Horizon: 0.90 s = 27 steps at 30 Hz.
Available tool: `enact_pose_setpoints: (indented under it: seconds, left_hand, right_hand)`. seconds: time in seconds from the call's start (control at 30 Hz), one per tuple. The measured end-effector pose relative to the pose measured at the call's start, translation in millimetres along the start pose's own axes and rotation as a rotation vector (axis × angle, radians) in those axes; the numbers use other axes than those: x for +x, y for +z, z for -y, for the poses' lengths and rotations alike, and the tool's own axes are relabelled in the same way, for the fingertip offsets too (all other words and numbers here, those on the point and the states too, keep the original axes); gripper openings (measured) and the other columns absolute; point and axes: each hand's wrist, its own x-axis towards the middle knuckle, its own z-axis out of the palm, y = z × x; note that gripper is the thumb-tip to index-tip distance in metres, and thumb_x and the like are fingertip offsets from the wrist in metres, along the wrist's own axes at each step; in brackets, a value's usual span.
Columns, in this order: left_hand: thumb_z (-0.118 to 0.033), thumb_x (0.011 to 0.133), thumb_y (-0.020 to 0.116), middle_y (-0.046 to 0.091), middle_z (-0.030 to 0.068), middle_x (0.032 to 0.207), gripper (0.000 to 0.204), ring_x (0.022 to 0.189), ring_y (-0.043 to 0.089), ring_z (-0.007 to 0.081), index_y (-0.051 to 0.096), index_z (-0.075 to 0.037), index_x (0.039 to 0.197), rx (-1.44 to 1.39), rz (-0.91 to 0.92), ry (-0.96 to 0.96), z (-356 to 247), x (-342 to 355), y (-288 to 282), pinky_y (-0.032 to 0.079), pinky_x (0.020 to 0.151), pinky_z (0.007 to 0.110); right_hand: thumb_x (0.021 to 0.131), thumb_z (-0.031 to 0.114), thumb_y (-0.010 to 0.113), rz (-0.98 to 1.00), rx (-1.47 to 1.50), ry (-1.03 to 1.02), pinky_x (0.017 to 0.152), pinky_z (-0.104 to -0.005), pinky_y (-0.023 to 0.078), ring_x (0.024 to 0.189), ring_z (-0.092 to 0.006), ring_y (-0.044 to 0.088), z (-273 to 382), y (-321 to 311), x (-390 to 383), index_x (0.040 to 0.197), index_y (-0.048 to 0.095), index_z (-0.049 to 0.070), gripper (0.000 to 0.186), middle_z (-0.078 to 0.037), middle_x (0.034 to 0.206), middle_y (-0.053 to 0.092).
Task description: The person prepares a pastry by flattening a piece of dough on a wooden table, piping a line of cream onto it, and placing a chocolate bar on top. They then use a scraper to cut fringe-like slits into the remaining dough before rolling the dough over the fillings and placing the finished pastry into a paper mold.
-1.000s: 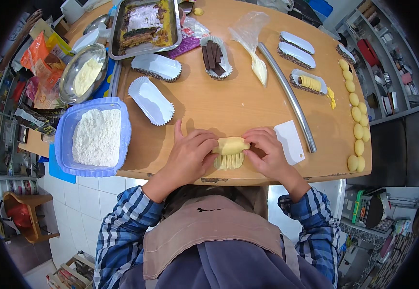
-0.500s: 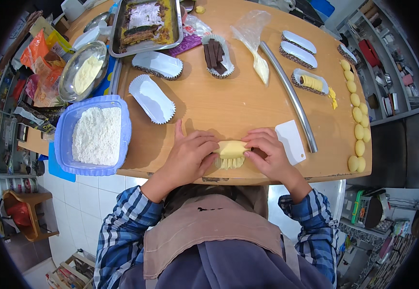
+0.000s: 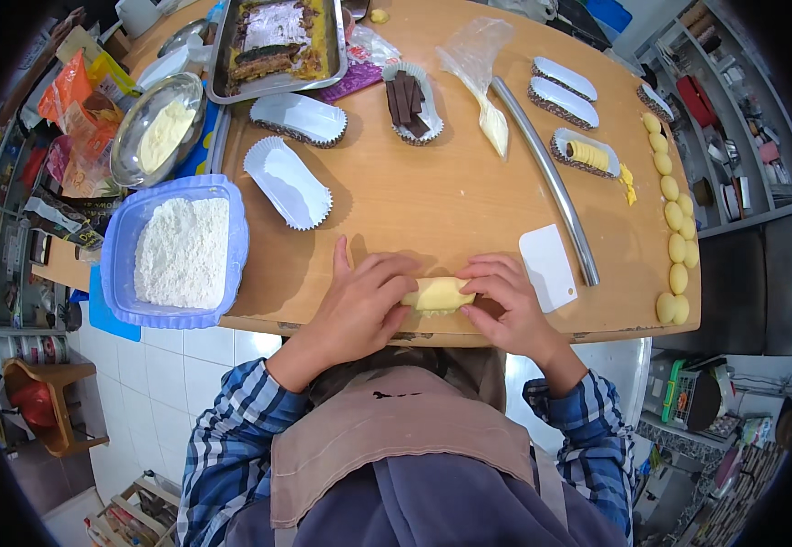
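Observation:
A pale yellow dough roll lies near the table's front edge, with a short fringe of cut dough showing under its near side. My left hand has its fingers curled on the roll's left end, the thumb tucked below and one finger sticking up. On the right end, my right hand pinches the roll between thumb and fingertips. A white dough scraper lies just right of my right hand, beside a long metal tube.
A blue tub of flour stands left, near a bowl of yellow spread. Paper loaf cases stand further back, one holding chocolate sticks. A piping bag lies behind. Several dough balls line the right edge.
The dough has been rolled toward me; the cut strips that spread out below it are now mostly wrapped under it. Both hands stay at its ends.

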Motion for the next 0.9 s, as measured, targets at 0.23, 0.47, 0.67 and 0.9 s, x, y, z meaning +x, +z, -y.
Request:
enact_pose_setpoints:
  seconds: [0.23,0.47,0.67,0.9]
  left_hand:
    - [-0.011,0.073,0.076,0.059,0.0038,0.110,0.039,0.111,0.054,0.0258,0.062,-0.010,0.109,-0.056,0.032,-0.012,-10,-6,-1,0.014,0.105,0.072]
    - [-0.012,0.071,0.079,0.059,0.0064,0.107,0.038,0.106,0.057,0.0255,0.063,-0.013,0.105,-0.027,0.000,0.128,-6,-9,5,0.013,0.109,0.066]
    - [-0.013,0.074,0.074,0.058,0.0076,0.116,0.040,0.112,0.054,0.0270,0.059,-0.009,0.111,-0.202,-0.002,0.093,-8,-10,13,0.017,0.107,0.067]
    - [-0.027,0.077,0.076,0.059,0.0074,0.115,0.053,0.109,0.056,0.0247,0.057,-0.008,0.123,0.031,0.009,0.113,-9,-8,24,0.025,0.105,0.064]
  right_hand:
    - [0.067,0.004,0.074,-0.011,-0.008,0.075,0.090,-0.0415,0.040,0.104,-0.0298,0.052,15,2,-6,0.097,0.066,0.007,0.032,-0.010,0.106,0.059]
    - [0.067,0.004,0.074,-0.050,-0.014,-0.009,0.091,-0.0416,0.040,0.105,-0.0305,0.052,16,5,-13,0.092,0.067,0.007,0.026,-0.009,0.109,0.058]
    - [0.068,0.008,0.073,0.022,-0.004,-0.063,0.092,-0.0426,0.040,0.103,-0.0301,0.053,18,-1,-10,0.095,0.066,0.007,0.028,-0.009,0.109,0.059]
    - [0.073,0.013,0.072,-0.115,-0.136,0.064,0.090,-0.0439,0.040,0.098,-0.0318,0.055,-18,-61,36,0.104,0.064,0.006,0.033,-0.011,0.098,0.062]
